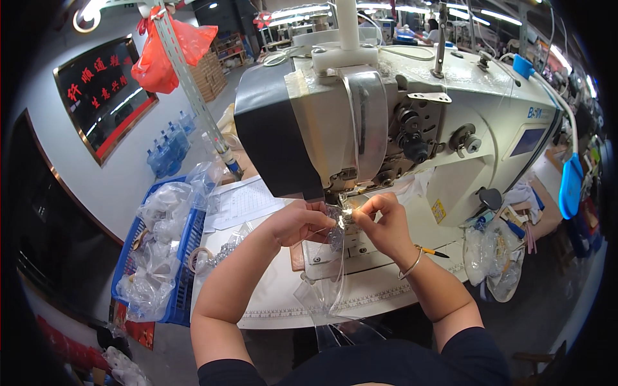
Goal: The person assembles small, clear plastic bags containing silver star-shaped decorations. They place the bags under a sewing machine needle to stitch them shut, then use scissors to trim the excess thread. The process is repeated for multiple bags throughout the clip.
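Observation:
An industrial sewing machine (412,122) stands before me, its lit needle area (346,209) between my hands. My left hand (299,222) comes in from the left with the fingers pinched on a clear plastic piece (335,237) by the needle. On the other side of the needle, my right hand (386,222) has thumb and forefinger pressed together; what lies between them is too small to make out. Clear plastic strips (328,293) trail from the metal needle plate (315,254) over the table's front edge toward my lap.
Left of the table stands a blue basket (187,257) full of clear plastic pieces. Papers (241,202) and a tape roll (199,259) lie on the table's left side. A yellow-and-black pen (434,253) is beside my right wrist. Plastic bags (492,251) sit at the right.

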`<state>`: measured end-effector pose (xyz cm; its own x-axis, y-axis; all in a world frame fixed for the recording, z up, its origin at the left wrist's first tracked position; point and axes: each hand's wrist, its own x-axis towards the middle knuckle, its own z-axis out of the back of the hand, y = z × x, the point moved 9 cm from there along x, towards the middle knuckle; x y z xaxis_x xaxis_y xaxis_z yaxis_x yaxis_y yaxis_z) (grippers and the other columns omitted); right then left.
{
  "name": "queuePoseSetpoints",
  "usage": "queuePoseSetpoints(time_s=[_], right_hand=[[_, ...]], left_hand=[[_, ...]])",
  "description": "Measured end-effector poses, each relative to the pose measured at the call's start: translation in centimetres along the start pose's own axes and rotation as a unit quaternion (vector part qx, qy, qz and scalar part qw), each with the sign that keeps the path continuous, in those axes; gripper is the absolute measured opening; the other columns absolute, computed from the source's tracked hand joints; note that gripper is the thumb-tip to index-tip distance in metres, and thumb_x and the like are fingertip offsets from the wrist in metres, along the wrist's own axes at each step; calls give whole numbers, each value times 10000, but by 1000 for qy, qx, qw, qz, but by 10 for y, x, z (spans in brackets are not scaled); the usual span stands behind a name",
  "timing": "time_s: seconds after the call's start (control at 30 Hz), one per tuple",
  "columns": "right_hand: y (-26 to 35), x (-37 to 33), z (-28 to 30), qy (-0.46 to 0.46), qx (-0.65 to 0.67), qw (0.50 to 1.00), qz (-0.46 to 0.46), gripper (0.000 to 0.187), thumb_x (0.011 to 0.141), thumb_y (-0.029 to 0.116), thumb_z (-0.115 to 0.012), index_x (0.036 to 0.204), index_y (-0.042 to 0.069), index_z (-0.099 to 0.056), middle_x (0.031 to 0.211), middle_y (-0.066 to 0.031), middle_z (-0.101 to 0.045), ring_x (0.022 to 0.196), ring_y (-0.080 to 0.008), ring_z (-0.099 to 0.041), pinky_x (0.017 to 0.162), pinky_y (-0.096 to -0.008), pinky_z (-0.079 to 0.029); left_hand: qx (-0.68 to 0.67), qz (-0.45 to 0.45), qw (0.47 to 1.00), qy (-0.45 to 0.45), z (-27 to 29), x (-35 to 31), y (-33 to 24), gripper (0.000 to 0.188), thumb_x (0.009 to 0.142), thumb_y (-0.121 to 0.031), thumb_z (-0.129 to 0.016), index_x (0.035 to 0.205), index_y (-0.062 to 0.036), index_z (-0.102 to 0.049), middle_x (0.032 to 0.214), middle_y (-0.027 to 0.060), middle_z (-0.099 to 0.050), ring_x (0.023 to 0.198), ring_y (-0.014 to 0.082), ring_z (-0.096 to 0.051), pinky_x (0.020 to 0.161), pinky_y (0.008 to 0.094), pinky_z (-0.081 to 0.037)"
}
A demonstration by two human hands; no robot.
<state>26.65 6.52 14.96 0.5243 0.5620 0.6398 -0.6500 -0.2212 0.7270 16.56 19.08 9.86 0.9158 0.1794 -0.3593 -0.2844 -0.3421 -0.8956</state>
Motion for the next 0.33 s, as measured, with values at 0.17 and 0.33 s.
queuePoseSetpoints(time_s=[0.17, 0.33], right_hand=[[10, 7, 0, -3, -42, 998, 51, 196, 656, 97, -698, 580, 74, -519, 576, -28, -527, 655, -202, -486, 612, -331, -398], [19, 3, -2, 53, -92, 994, 29, 197, 674, 155, -696, 581, 98, -533, 619, -15, -540, 767, -209, -489, 789, -358, -337]], left_hand=[[42, 9, 999, -9, 2, 0, -10, 162, 789, -45, -624, 943, -27, -576, 881, 60, -605, 828, 168, -619, 768, 358, -525], [24, 25, 999, -1, 4, 0, -5, 187, 793, -50, -629, 968, -17, -573, 903, 56, -606, 841, 175, -619, 784, 371, -532]])
